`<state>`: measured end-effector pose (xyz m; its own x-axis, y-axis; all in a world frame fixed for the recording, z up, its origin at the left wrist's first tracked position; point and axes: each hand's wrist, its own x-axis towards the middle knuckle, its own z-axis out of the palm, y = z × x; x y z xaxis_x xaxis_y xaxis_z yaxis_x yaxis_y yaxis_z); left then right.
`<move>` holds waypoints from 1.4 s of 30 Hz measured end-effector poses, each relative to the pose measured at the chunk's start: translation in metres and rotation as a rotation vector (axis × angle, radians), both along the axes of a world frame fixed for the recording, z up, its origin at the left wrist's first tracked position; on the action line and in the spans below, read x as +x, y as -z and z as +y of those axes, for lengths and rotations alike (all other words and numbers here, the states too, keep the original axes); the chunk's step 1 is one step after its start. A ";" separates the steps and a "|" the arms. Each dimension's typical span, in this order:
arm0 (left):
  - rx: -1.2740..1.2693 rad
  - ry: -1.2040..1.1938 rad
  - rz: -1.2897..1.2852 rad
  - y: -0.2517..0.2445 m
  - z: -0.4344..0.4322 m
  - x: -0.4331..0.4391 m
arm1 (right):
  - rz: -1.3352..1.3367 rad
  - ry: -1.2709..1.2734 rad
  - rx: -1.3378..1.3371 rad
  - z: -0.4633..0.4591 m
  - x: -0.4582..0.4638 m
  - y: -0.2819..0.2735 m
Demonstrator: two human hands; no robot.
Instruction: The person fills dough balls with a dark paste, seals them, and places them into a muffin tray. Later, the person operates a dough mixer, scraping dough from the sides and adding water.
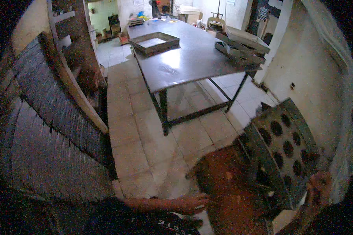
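At the lower right, a dark metal panel with round holes or cups stands tilted beside the wall. My right hand is at its lower right edge, dim and blurred; whether its fingers close on the edge is unclear. My left hand reaches in from the bottom and lies at the left edge of a reddish-brown surface, with its fingertips hard to make out. That surface adjoins the panel on the left. Something narrow and pale shows at the left hand's fingers.
A metal-topped table stands ahead, bearing a rectangular metal frame or tray and stacked metal trays. Ribbed dark panels line the left side. Plastic sheeting hangs along the right wall.
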<state>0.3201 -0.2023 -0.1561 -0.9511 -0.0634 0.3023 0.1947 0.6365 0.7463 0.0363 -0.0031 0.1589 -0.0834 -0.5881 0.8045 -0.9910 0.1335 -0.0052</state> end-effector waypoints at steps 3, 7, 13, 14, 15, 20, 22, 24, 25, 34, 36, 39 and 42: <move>-0.021 -0.336 -0.361 0.027 -0.094 0.098 | -0.465 -0.088 0.025 -0.093 0.073 0.039; 0.136 -0.654 -0.349 -0.006 -0.192 0.181 | -0.852 -0.153 0.290 -0.224 0.137 0.109; 0.329 -0.934 -0.413 -0.002 -0.340 0.243 | -0.770 -0.425 0.741 -0.387 0.159 0.221; 0.364 -1.005 -0.408 0.015 -0.365 0.257 | -0.766 -0.419 0.725 -0.419 0.164 0.219; 0.280 -1.055 -0.507 0.039 -0.392 0.282 | -0.765 -0.410 0.699 -0.455 0.173 0.213; 0.260 -1.275 -0.834 0.154 -0.474 0.414 | -0.661 -0.500 0.679 -0.638 0.192 0.173; 0.417 -1.400 -0.876 0.181 -0.485 0.458 | -0.572 -0.604 0.656 -0.714 0.204 0.172; 0.589 -1.527 -0.908 0.201 -0.481 0.494 | -0.427 -0.677 0.680 -0.790 0.233 0.170; 0.655 -1.569 -0.911 0.208 -0.485 0.505 | -0.360 -0.762 0.603 -0.827 0.245 0.169; 0.939 -1.719 -0.849 0.248 -0.604 0.571 | -0.084 -0.660 0.206 -1.171 0.385 0.164; 0.893 -1.692 -0.792 0.254 -0.687 0.587 | 0.066 -0.407 0.180 -1.253 0.372 0.177; 0.754 -1.687 -0.654 0.261 -0.810 0.627 | -0.011 -0.162 0.371 -1.341 0.349 0.204; 0.602 -1.661 -0.365 0.272 -0.955 0.654 | -0.168 0.017 0.657 -1.383 0.298 0.241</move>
